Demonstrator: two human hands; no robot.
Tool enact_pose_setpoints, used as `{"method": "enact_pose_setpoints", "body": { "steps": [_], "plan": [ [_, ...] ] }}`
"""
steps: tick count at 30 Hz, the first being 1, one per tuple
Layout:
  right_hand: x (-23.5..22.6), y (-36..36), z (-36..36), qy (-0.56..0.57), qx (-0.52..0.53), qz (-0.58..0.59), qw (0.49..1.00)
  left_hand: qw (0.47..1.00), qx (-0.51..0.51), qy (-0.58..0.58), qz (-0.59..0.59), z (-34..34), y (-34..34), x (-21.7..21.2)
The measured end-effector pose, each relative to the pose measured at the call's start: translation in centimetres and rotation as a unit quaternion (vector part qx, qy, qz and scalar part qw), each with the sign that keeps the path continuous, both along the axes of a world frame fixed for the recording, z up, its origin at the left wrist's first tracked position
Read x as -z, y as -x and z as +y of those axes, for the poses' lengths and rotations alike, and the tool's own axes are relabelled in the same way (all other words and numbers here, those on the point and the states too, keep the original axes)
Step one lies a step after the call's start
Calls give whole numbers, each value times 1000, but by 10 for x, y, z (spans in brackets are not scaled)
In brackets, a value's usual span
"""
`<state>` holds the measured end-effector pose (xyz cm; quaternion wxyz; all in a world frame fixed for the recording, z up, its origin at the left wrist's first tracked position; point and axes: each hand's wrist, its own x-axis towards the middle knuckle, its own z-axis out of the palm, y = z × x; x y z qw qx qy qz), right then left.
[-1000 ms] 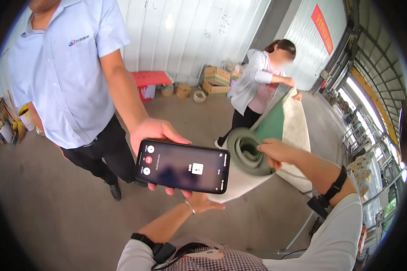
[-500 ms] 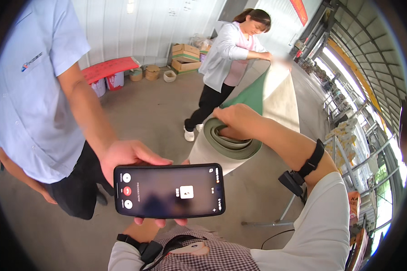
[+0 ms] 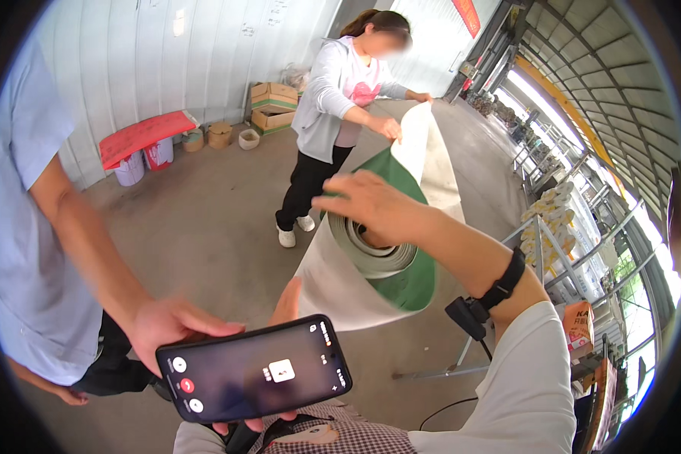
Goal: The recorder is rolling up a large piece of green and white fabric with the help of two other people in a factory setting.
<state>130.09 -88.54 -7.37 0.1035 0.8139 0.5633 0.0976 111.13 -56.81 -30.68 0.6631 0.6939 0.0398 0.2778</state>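
grip: your right hand (image 3: 371,208) clasps the top of the rolled green-and-white sheet material (image 3: 378,265) | left hand (image 3: 286,303) open just left of roll | step: steadying while unrolled | next: firm, level hold.

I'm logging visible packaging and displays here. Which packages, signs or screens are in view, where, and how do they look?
Smartphone screen: low centre, a co-worker's hand under its left end; dark rectangle with white and red round icons.
Cardboard boxes: by the far wall; brown, stacked.
Red banner: top, on the wall; slanted strip.
Orange bag: right, by the rack.
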Motion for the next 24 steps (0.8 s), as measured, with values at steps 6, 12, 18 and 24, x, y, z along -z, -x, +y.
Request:
{"method": "enact_pose_setpoints", "body": {
  "steps": [6, 12, 18, 24],
  "plan": [
    [17, 6, 2, -70, 123, 141, 980, 999, -10, 29, -10, 3, 2, -1],
    [-11, 52, 7, -267, 481, 380, 744, 998, 1, 53, -35, 2, -5, -7],
    [-21, 57, -23, -64, 533, 434, 723, 994, 28, 78, -75, -4, -2, -31],
    [-16, 60, -33, -113, 172, 254, 945, 978, 155, 92, -103, -57, -20, -61]
  ]
}}
